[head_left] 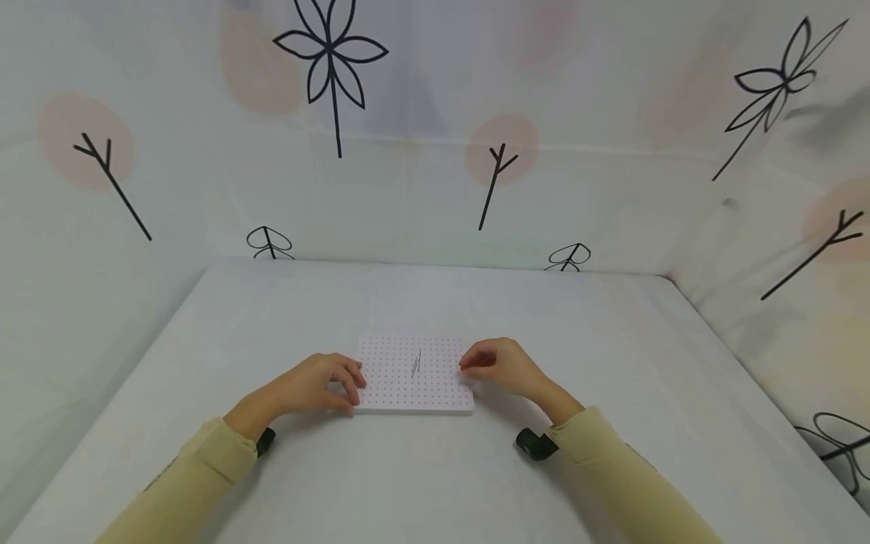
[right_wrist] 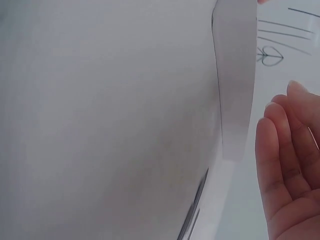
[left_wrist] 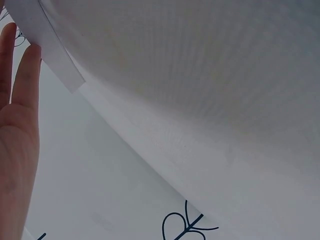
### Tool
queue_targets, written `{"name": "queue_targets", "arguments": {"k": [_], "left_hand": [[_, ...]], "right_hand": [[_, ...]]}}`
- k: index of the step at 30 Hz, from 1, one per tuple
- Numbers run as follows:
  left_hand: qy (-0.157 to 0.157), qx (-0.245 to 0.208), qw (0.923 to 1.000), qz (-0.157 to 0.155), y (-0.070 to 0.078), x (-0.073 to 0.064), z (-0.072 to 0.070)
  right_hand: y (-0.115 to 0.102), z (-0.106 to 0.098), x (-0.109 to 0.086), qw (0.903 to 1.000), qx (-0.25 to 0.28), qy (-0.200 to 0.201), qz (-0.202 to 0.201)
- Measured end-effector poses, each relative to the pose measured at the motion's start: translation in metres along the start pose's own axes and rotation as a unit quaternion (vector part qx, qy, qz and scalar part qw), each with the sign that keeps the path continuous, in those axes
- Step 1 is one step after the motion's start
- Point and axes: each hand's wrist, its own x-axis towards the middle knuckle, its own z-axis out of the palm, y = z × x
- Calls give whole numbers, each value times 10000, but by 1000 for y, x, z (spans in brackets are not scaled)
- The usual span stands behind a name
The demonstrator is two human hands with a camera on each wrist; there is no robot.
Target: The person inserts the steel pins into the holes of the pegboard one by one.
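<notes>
A white board dotted with small holes (head_left: 387, 378) lies on the table between the hands. A few thin dark pins (head_left: 418, 365) rise from its middle; from the side, in the right wrist view, these pins (right_wrist: 285, 31) show as slim lines. My left hand (head_left: 329, 381) rests at the board's left edge, fingertips over the rim and thumb by the front corner. Two of the left hand's fingers (left_wrist: 24, 80) look straight there. My right hand (head_left: 501, 366) hovers at the right edge, thumb and fingertips close together; I cannot tell whether they pinch anything.
A white cloth (head_left: 435, 483) covers the table around the board. Pale walls (head_left: 408, 196) with printed flowers and twigs enclose the back and sides. Black straps or devices show at both wrists, such as the right wrist device (head_left: 535, 444).
</notes>
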Motion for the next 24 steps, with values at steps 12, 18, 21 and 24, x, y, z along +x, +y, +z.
{"name": "queue_targets", "arguments": {"k": [12, 18, 21, 24], "left_hand": [[-36, -10, 10000, 35, 1, -1, -1], [-44, 32, 10000, 37, 1, 0, -1], [-59, 39, 10000, 34, 0, 0, -1], [-56, 32, 10000, 50, 0, 0, -1]], "right_hand": [[5, -16, -11, 9995, -94, 105, 281], [11, -22, -14, 9993, -215, 144, 283], [15, -26, -16, 9991, -204, 151, 347], [18, -29, -18, 9988, -209, 199, 399]]}}
